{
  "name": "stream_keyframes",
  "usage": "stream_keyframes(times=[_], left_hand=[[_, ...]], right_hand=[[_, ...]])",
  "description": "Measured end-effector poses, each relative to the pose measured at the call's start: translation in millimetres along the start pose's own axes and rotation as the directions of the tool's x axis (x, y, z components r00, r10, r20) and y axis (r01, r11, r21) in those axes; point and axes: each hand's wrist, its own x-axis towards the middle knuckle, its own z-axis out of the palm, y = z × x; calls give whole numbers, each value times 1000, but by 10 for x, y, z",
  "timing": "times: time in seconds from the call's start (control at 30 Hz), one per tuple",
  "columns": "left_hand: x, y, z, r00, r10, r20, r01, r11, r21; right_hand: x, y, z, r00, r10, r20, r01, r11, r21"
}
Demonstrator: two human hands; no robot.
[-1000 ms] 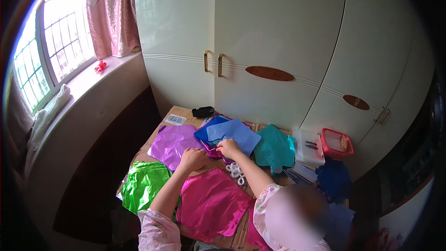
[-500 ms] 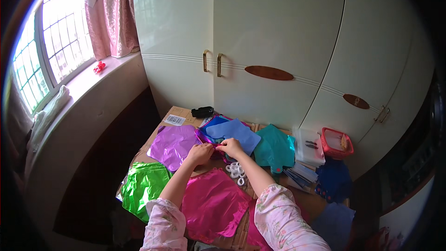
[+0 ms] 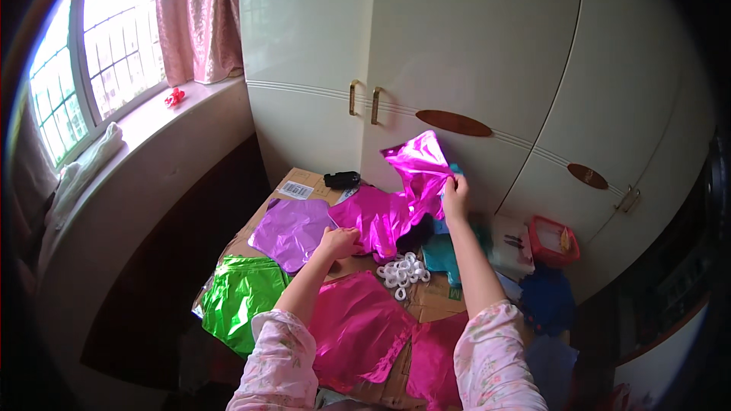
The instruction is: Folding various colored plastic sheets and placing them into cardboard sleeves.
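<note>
My right hand (image 3: 457,196) pinches one side of a shiny magenta foil sheet (image 3: 421,171) and lifts it above the table, beside the cabinet doors. The sheet looks like a flat, uninflated foil balloon. Its lower part (image 3: 375,217) spreads leftward over the things beneath it. At that lower left edge, my left hand (image 3: 340,242) has its fingers closed on the foil. A purple foil sheet (image 3: 289,230) lies flat beside my left hand. White rings (image 3: 403,272) are heaped between my forearms, and a teal foil sheet (image 3: 442,255) is partly behind my right forearm.
Cardboard (image 3: 434,297) covers the table. Green foil (image 3: 242,297) and pink foil (image 3: 358,327) lie nearer me. A black object (image 3: 342,180) sits at the back, close to the cabinet (image 3: 457,46). A red basket (image 3: 552,242) and a clear box (image 3: 512,243) stand at right.
My hands have moved apart. The right one has gone up and right, raising the magenta foil, which now covers the blue sheets. More of the white rings show. The view has shifted slightly.
</note>
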Motion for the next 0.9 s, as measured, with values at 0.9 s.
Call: stream_keyframes(times=[0.9], left_hand=[[-936, -849, -319, 940, -242, -239, 240, 970, -35]], right_hand=[[-1150, -1435, 1176, 197, -844, 498, 945, 299, 133]])
